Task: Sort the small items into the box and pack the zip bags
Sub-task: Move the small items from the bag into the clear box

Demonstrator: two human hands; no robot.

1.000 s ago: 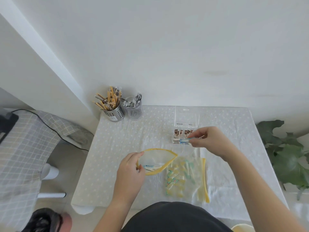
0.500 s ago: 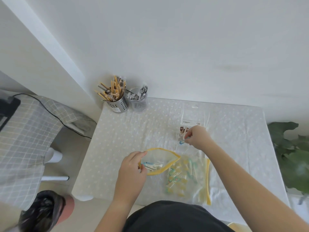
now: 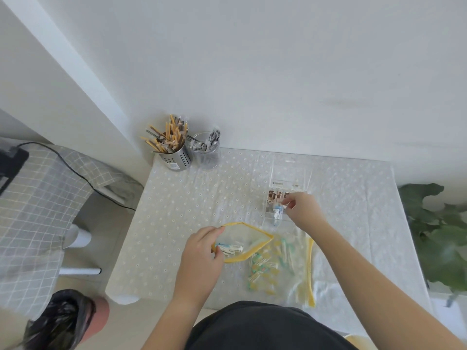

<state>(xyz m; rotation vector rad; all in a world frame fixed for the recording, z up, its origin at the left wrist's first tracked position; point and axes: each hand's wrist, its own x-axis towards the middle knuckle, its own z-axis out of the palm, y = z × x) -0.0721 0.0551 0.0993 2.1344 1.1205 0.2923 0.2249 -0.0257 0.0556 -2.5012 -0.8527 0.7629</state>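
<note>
My left hand [image 3: 201, 251] pinches the near rim of a clear zip bag with a yellow edge [image 3: 249, 238], holding its mouth open; a few blue-and-white packets [image 3: 230, 248] lie inside. My right hand [image 3: 302, 209] hovers over the clear compartment box [image 3: 286, 198] with its lid up, fingertips at a small blue-and-white item [image 3: 277, 212] in a front compartment. Brown items fill the back compartments. A second zip bag [image 3: 278, 263] with yellow and green pieces lies flat to the right.
A metal holder of sticks [image 3: 174, 150] and a clear cup of wrapped items [image 3: 207, 154] stand at the table's back left corner. A plant [image 3: 437, 238] is right of the table, a checked cloth [image 3: 38, 198] and bin [image 3: 63, 322] to the left.
My right hand has shifted slightly forward over the box and lowered the blue-and-white item into a front compartment. My left hand keeps the bag open in the same place.
</note>
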